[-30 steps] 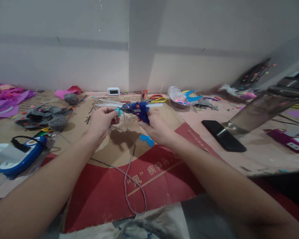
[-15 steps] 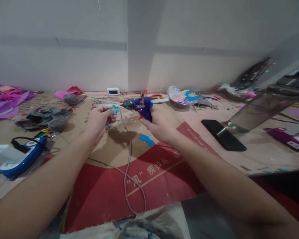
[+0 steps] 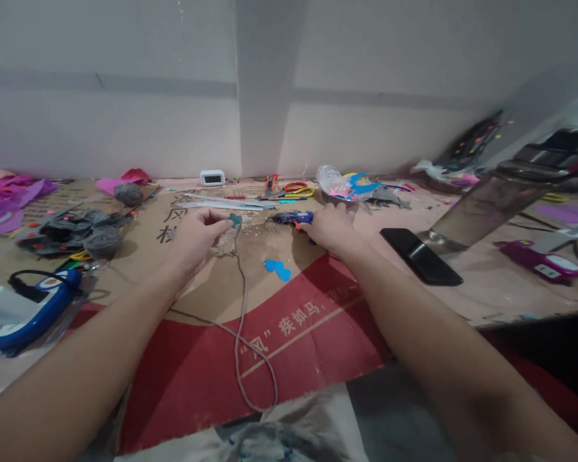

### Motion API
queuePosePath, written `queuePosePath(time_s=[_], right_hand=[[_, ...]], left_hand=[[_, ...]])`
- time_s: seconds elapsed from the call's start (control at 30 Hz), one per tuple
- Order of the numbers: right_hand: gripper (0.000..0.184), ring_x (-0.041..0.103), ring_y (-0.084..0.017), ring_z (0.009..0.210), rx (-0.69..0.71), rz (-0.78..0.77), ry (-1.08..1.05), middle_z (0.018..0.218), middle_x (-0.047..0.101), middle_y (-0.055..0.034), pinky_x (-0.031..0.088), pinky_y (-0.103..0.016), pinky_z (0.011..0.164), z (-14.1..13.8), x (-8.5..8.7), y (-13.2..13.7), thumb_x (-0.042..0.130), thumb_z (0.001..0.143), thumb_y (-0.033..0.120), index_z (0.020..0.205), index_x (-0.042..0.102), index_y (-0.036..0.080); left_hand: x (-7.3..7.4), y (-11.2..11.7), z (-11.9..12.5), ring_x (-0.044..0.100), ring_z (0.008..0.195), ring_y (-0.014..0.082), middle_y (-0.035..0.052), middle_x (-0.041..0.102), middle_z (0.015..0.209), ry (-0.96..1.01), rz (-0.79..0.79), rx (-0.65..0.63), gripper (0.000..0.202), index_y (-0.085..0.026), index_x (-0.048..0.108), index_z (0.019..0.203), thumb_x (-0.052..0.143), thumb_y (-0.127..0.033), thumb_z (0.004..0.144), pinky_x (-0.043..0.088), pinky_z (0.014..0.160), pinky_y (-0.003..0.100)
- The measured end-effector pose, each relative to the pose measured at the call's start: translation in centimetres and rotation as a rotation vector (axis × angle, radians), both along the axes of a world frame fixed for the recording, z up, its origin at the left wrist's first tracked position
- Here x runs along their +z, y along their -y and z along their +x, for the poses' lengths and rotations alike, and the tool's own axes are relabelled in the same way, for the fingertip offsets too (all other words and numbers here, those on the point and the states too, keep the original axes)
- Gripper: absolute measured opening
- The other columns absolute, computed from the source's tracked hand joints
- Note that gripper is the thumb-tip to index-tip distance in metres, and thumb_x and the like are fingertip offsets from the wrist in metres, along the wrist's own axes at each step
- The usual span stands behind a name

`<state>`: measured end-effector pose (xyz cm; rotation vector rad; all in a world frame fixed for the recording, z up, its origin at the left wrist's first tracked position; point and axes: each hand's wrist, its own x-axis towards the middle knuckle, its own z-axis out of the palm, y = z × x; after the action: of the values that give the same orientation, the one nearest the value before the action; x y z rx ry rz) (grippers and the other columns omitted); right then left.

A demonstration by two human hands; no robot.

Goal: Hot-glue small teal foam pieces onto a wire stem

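Observation:
My left hand [image 3: 200, 234] pinches a small teal star [image 3: 235, 220] between thumb and fingertips, above the cardboard. From the star a grey cord [image 3: 243, 282] trails down over the cardboard and loops near its front edge. My right hand [image 3: 334, 228] is on a dark blue glue gun [image 3: 291, 218], which lies low over the board with its nozzle toward the star. The hand covers much of the gun's handle and back end. A flat blue cut-out [image 3: 277, 269] rests on the cardboard [image 3: 207, 378] between my forearms.
Yellow-handled scissors [image 3: 298, 191] and white sticks [image 3: 226, 203] lie behind my hands. Grey yarn [image 3: 103, 242] and a blue-white power strip [image 3: 33, 311] are at left. A black phone [image 3: 420, 255], a tilted clear bottle [image 3: 496, 202] and a purple device [image 3: 544, 260] stand or lie at right.
My right hand has lowered the glue gun from the air to the board, moving it right and away from the star. The left hand still pinches the star, slightly lower and further right.

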<state>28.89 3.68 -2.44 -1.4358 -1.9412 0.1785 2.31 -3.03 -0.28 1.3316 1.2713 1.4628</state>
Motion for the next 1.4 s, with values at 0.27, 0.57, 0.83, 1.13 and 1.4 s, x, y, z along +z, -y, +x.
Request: queuePosePath(time_s=[0.27,0.57,0.83,1.13,1.4], right_hand=[[0.033,0.056,-0.014,0.074,0.436,-0.166,-0.546,0.082,0.055,0.0012,0.048,-0.03,0.07,-8.8,2.2,5.5,0.069,0.076,0.034,0.088,0.04,0.022],[0.019,0.055,-0.012,0.074,0.454,-0.089,-0.493,0.08,0.058,0.0017,0.044,-0.027,0.068,-8.9,0.8,4.5,0.064,0.081,0.031,0.091,0.051,0.02],[0.008,0.053,-0.014,0.071,0.381,-0.04,-0.292,0.075,0.061,-0.0011,0.039,-0.028,0.068,-8.6,2.0,5.7,0.056,0.084,0.022,0.077,0.059,0.018],[0.011,0.048,-0.014,0.066,0.415,-0.055,-0.278,0.068,0.053,0.0015,0.033,-0.027,0.062,-8.8,2.2,6.0,0.048,0.079,0.016,0.069,0.049,0.02],[0.011,0.045,-0.013,0.065,0.454,-0.2,-0.402,0.064,0.05,0.0032,0.035,-0.027,0.063,-8.8,2.3,6.1,0.049,0.077,0.017,0.066,0.047,0.02]], left_hand=[[0.7,1.8,1.2,0.051,0.056,0.0125,-0.0016,0.061,0.06,-0.339,0.135,0.116,0.005,-0.02,0.066,0.069,0.071,-0.019,0.068,0.037,0.054,0.024],[0.7,1.7,1.5,0.051,0.052,0.0115,-0.0032,0.059,0.057,-0.359,0.112,0.079,0.008,-0.02,0.062,0.069,0.07,-0.016,0.068,0.037,0.053,0.024],[0.6,1.8,1.9,0.049,0.057,0.0121,-0.0017,0.061,0.063,-0.404,0.134,0.068,0.008,-0.02,0.067,0.072,0.074,-0.021,0.068,0.036,0.056,0.023],[0.9,2.1,2.3,0.053,0.066,0.0151,-0.0004,0.064,0.069,-0.605,0.244,0.152,0.01,-0.021,0.068,0.07,0.071,-0.012,0.066,0.038,0.066,0.025],[0.9,2.3,2.4,0.055,0.071,0.0173,0.0017,0.064,0.074,-0.815,0.326,0.182,0.006,-0.021,0.064,0.071,0.064,-0.015,0.073,0.04,0.072,0.028]])
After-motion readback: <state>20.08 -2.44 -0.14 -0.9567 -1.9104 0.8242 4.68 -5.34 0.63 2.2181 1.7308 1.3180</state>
